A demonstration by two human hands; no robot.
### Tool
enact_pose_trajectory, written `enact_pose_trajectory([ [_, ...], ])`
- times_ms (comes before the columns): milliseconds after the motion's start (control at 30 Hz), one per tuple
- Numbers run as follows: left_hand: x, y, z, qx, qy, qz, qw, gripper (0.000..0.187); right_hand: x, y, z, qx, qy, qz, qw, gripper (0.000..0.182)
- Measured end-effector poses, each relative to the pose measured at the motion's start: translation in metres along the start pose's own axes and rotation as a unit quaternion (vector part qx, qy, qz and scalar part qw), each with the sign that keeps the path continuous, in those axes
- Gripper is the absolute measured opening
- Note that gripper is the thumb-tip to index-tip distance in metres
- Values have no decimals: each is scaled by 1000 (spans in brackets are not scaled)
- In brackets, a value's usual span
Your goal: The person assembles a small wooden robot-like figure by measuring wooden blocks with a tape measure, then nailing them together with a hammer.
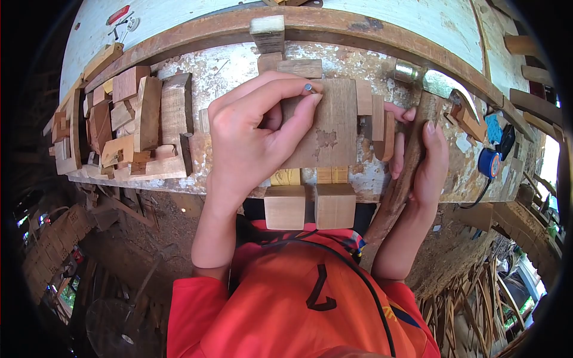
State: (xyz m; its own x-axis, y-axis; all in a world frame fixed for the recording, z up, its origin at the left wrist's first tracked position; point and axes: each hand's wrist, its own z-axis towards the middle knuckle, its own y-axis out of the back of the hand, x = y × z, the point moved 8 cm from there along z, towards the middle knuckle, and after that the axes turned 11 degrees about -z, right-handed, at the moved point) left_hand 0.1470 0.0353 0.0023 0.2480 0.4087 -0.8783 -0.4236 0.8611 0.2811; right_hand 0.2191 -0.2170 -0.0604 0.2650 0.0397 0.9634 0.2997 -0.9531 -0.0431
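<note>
Closest to the person's red shirt (pixel 286 298), two pale blocks (pixel 285 207) sit side by side at the bench's near edge. Just beyond lies a flat brown board (pixel 328 128), and over it the left hand (pixel 259 122) pinches what looks like a nail (pixel 308 88), though the fingers hide its lower end. The right hand (pixel 431 164) is wrapped around the handle of a hammer (pixel 410 143), its metal head pointing away from the body. Wood scraps (pixel 128 119) crowd the left; across the back runs a long wooden rail (pixel 358 31).
</note>
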Motion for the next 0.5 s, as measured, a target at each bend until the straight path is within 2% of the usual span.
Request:
enact_pose_trajectory([
  [333, 1, 1, -2, 21, 22, 9, 999, 14, 0, 1, 1, 1, -1, 2, 1000, 42],
  [500, 0, 1, -1, -2, -2, -7, 1000, 12, 0, 1, 0, -5, 1, -6, 1000, 42],
])
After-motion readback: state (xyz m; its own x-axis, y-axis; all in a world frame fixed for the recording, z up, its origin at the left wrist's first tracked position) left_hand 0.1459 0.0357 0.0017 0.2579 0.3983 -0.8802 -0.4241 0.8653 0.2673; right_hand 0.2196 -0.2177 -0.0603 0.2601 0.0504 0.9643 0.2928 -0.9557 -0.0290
